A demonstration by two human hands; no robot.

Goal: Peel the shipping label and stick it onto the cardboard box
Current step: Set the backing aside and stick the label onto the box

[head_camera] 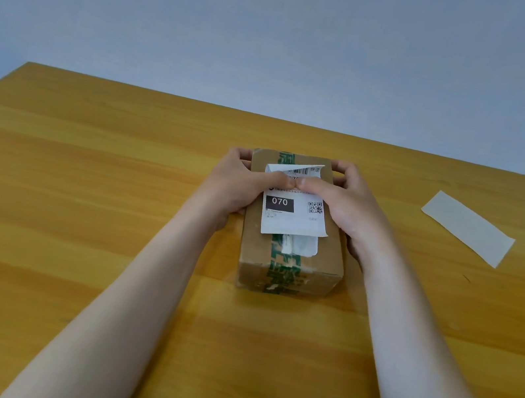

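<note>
Nearest us is the wooden table [34, 265], and at its centre stands the cardboard box [257, 243], near end towards the camera, with green printed tape [283, 272] running up and over the top. On the lid lies the shipping label [288, 220] — white, with a black block reading 070 and a QR code beside it. Its near edge overlaps a scrap of older white label [302, 245]. Now the hands: the left hand [242, 185] clasps the box's left side and the right hand [349, 210] its right, fingers curled round the far corners. Both thumbs, tip to tip, press down across the label's middle. Beyond the thumbs the label's far end curls up off the box, barcode showing. Off to the right, well apart, a pale backing strip [468, 228] lies flat. Behind it all — a grey-blue wall [282, 28].
</note>
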